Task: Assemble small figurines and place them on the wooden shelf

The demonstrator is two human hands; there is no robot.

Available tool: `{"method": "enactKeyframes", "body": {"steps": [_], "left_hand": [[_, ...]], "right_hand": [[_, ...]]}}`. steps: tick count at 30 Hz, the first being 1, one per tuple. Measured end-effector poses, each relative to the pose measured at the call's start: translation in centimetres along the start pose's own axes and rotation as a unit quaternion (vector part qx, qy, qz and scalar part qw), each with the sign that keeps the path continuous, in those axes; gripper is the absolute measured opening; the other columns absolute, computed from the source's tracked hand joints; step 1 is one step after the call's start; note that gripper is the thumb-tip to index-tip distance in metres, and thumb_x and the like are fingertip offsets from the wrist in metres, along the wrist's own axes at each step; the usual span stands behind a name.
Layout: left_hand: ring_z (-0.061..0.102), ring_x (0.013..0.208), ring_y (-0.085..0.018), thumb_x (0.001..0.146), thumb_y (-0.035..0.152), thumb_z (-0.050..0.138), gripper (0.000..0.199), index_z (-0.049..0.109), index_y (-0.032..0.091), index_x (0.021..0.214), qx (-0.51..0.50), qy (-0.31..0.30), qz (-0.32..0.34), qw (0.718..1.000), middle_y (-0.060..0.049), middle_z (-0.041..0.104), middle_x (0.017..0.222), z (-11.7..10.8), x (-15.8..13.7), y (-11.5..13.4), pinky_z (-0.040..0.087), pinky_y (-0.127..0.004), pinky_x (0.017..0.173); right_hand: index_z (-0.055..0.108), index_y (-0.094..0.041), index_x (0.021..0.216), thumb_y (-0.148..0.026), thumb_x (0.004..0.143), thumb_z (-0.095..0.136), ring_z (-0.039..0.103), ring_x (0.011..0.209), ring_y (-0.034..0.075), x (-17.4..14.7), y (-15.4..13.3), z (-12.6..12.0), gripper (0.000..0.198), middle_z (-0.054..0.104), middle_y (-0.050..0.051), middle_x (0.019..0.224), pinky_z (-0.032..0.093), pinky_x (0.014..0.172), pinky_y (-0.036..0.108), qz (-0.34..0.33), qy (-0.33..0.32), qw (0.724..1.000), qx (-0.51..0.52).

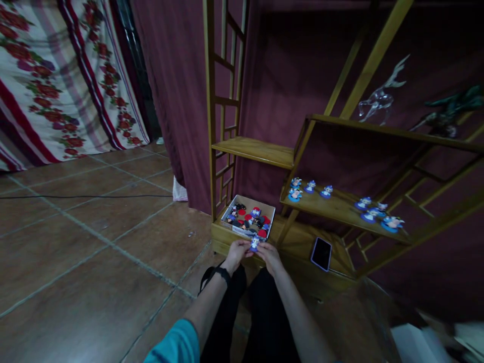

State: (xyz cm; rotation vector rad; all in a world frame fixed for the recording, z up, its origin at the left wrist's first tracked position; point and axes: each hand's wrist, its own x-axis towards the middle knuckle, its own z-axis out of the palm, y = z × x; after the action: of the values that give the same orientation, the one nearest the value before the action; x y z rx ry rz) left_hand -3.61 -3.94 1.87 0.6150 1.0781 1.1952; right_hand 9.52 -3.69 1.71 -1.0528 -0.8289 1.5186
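Observation:
A small white-and-purple figurine (pixel 254 244) is held upright between my two hands, just in front of an open box. My left hand (pixel 237 252) pinches it from the left side, and my right hand (pixel 269 253) grips it from the right. Close beyond my fingers, the white-sided cardboard box (pixel 231 228) holds several figurines with red, black and purple parts, lying jumbled. To the right, more small figurines stand on a wooden shelf (pixel 328 204), among them a purple one (pixel 326 191) and a blue-based one (pixel 392 223).
A tablet or phone with a pale rim (pixel 321 253) lies on the lower board at right. Above, a clear glass deer (pixel 379 101) and a dark green sculpture (pixel 448 113) stand on the upper shelf. A thin cable (pixel 86 196) crosses the tiled floor.

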Motion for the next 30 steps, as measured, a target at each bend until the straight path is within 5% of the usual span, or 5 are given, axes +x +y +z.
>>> {"method": "enactKeyframes", "body": {"steps": [30], "left_hand": [[0.063,0.056,-0.013,0.065,0.01,0.069,0.012,0.063,0.007,0.076,-0.046,0.014,-0.024,0.999,-0.007,0.065,0.063,0.37,0.01,0.2,0.054,-0.024,0.056]], "right_hand": [[0.064,-0.015,0.068,-0.034,0.052,0.073,0.063,0.073,0.016,0.01,0.78,0.11,0.026,0.066,0.002,0.074,0.051,0.073,0.031,-0.039,0.037,0.998,-0.018]]}}
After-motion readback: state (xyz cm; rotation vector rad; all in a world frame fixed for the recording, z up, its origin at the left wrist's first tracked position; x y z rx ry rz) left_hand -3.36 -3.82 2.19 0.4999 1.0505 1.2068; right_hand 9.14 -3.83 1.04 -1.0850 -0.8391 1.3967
